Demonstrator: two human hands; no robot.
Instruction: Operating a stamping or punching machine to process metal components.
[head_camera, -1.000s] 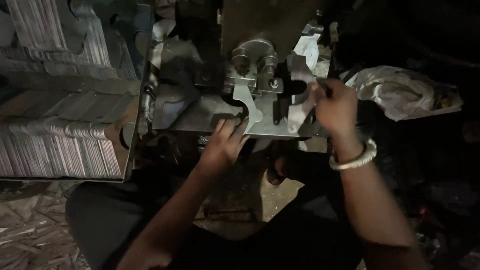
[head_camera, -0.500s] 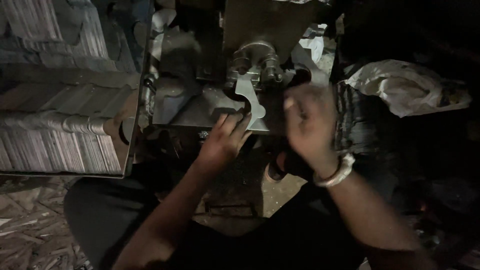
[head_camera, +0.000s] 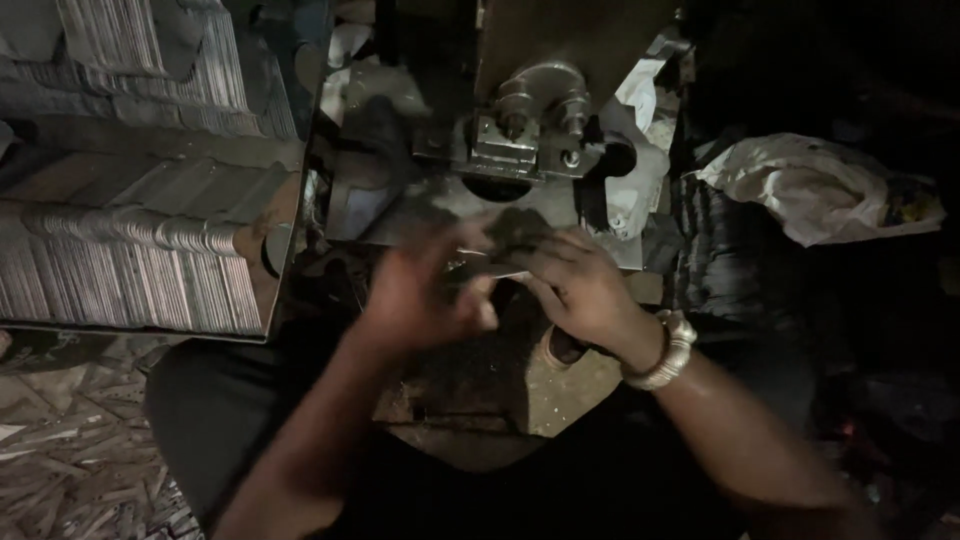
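My left hand (head_camera: 425, 290) and my right hand (head_camera: 578, 285) meet just in front of a small metal press (head_camera: 530, 130). Between their fingers lies a thin flat metal piece (head_camera: 482, 266), gripped from both sides. The left hand is blurred by motion. My right wrist carries a pale bangle (head_camera: 668, 350). The press bed (head_camera: 440, 205) behind the hands is bare grey steel, with the round die block and its two bolts above it.
Rows of stacked thin metal blanks (head_camera: 130, 270) fill a tray at the left. A crumpled white bag (head_camera: 810, 190) lies at the right. Metal scraps (head_camera: 60, 470) litter the floor at the lower left. The surroundings are dark.
My right hand has come away from the press's right side and down to the middle. My left hand has pulled back from the bed, and both now meet on the flat piece.
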